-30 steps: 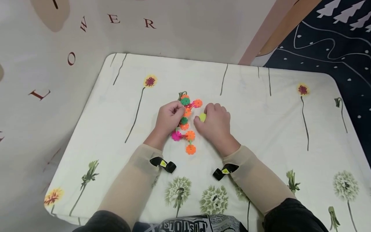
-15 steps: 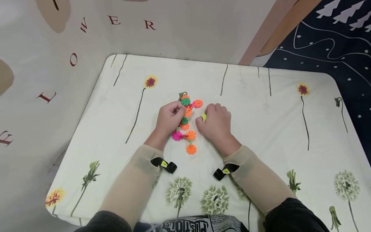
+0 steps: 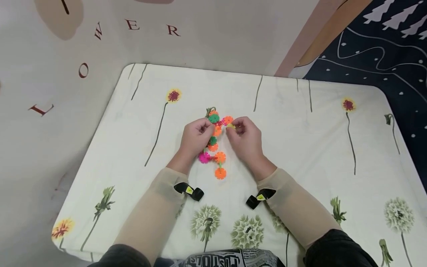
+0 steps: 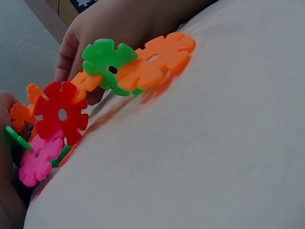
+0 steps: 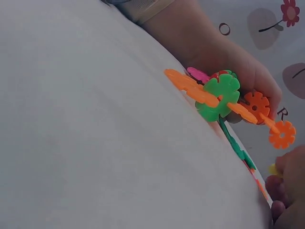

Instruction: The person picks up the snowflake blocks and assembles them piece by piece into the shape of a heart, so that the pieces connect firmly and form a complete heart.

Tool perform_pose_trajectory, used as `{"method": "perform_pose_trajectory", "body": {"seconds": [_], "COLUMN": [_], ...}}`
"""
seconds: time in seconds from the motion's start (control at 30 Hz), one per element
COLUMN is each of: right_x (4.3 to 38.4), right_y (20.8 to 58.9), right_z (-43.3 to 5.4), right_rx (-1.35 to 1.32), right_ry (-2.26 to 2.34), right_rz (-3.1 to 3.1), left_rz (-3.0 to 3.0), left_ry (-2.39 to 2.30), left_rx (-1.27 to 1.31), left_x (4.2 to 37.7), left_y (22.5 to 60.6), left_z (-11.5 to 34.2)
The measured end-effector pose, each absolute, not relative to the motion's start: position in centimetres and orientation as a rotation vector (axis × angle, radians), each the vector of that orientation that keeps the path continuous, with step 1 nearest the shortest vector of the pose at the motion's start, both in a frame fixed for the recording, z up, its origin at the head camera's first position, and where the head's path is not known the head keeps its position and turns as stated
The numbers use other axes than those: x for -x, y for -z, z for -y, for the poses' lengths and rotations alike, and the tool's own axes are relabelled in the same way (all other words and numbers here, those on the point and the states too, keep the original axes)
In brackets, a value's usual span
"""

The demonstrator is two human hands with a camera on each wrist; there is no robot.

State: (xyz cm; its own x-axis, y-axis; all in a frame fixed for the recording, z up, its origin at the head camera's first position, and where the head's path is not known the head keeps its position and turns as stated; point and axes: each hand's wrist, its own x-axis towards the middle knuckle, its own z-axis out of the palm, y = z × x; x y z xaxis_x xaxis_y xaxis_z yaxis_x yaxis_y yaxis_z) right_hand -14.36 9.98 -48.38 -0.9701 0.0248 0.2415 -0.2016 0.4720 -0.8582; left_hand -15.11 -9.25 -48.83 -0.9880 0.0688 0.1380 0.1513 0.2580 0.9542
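Observation:
A chain of interlocked snowflake-shaped plastic discs [image 3: 220,157], orange, green, pink and red, runs toward me over the tablecloth. From its left side my left hand [image 3: 197,136] grips the middle of the chain between thumb and curled fingers. My right hand [image 3: 246,141] pinches a yellow snowflake disc [image 3: 231,126] at its fingertips, right beside an orange disc [image 3: 228,119] on the chain's upper right. In the left wrist view a red disc [image 4: 50,105] and a pink disc [image 4: 35,167] stand at angles to each other. The right wrist view shows a green disc [image 5: 228,90] near the left hand.
Printed flowers cover the white tablecloth [image 3: 293,155]. A pale wall [image 3: 217,40] with red letters rises behind the table's far edge, and a dark patterned surface [image 3: 370,59] lies at the upper right. Each wrist carries a black strap [image 3: 188,190].
My right hand has moved slightly up and turned, bringing the yellow disc up against the orange disc's near edge in the head view. The left hand keeps its grip on the chain.

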Motion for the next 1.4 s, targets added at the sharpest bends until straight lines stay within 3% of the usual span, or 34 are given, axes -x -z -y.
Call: {"method": "perform_pose_trajectory", "body": {"seconds": [0.17, 0.4, 1.4], "right_x": [14.64, 14.60, 14.57], "right_y": [48.51, 48.34, 48.45], "right_z": [-10.01, -9.85, -9.85], "right_rx": [-0.002, -0.013, -0.054], "right_ry": [-1.845, -2.123, -2.145], "right_rz": [2.201, 2.037, 2.090], "left_rz": [2.464, 2.504, 2.519], "left_ry": [1.842, 1.827, 1.796], "left_rx": [0.226, 0.270, 0.328], "left_x": [15.02, 14.96, 15.10], "left_y": [48.72, 48.73, 48.92], "left_z": [9.25, 9.21, 9.29]}}
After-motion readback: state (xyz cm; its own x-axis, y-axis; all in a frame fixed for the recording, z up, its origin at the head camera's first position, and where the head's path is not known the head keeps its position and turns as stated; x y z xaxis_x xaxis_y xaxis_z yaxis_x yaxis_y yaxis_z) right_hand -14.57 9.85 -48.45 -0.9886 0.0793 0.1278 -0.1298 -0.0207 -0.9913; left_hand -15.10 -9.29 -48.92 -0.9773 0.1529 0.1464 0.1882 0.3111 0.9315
